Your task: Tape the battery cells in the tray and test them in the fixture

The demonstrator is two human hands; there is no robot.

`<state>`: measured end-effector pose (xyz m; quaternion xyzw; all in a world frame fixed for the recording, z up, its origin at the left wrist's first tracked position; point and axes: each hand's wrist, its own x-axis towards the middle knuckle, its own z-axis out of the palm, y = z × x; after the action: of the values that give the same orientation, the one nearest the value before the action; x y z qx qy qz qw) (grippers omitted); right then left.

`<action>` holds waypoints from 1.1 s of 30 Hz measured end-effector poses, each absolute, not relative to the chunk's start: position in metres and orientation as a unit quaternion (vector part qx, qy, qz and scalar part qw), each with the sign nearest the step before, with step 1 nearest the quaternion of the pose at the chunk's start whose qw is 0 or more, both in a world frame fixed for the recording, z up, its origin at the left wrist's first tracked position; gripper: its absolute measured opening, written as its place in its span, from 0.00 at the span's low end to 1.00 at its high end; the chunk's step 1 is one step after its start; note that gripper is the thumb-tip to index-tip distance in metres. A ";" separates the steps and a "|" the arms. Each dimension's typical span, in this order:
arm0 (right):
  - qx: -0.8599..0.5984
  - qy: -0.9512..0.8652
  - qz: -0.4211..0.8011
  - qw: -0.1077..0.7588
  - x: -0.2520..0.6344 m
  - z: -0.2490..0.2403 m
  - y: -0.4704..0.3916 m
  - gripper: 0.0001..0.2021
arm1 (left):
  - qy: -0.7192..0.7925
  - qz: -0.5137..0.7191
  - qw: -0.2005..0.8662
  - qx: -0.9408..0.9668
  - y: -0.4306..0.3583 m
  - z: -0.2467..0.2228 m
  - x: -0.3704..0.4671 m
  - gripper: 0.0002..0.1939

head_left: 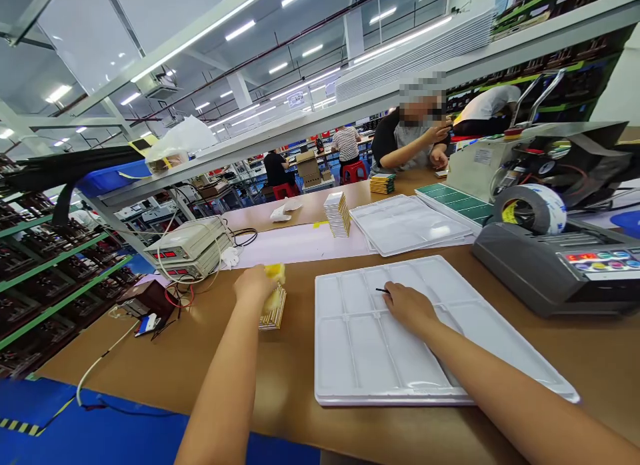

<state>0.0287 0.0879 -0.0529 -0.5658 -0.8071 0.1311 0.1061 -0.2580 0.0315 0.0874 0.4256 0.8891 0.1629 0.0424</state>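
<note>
My left hand is at the top of a short stack of thin white pieces with yellow edges. Its fingers are closed on a yellow piece, slightly blurred, at the stack's top; the fingertips are partly hidden. Over the white compartment tray, my right hand pinches a thin black stick-like tool, whose tip points left. That tray has several shallow sections with no pieces visible in them, and it appears to lie on another tray.
Beyond stand a taller stack of similar pieces and more white trays. A grey tape dispenser with a tape roll is at right. Power supplies and cables are at left. A co-worker sits opposite, under a shelf beam.
</note>
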 end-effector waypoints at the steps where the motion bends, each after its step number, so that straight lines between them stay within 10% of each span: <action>1: -0.566 -0.807 0.133 0.106 0.029 -0.053 0.088 0.12 | 0.872 0.184 0.042 0.451 0.035 0.084 -0.243 0.22; 12: -0.570 -0.802 0.126 0.125 0.029 -0.061 0.092 0.12 | 0.772 0.286 0.176 0.539 0.022 -0.001 -0.143 0.20; 19: -0.571 -0.802 0.129 0.117 0.029 -0.061 0.091 0.12 | 0.829 0.369 -0.226 0.355 -0.064 -0.009 -0.232 0.31; 26: -0.571 -0.801 0.134 0.116 0.030 -0.061 0.091 0.12 | 0.807 0.205 0.021 0.554 -0.051 0.008 -0.307 0.29; 33: -0.571 -0.802 0.135 0.114 0.030 -0.059 0.091 0.12 | 0.781 0.226 0.030 0.581 -0.047 0.021 -0.324 0.23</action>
<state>0.0304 0.0910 -0.0587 -0.5713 -0.8016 0.1346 0.1140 -0.3237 -0.0471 0.0213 0.5812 0.7812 0.2260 0.0305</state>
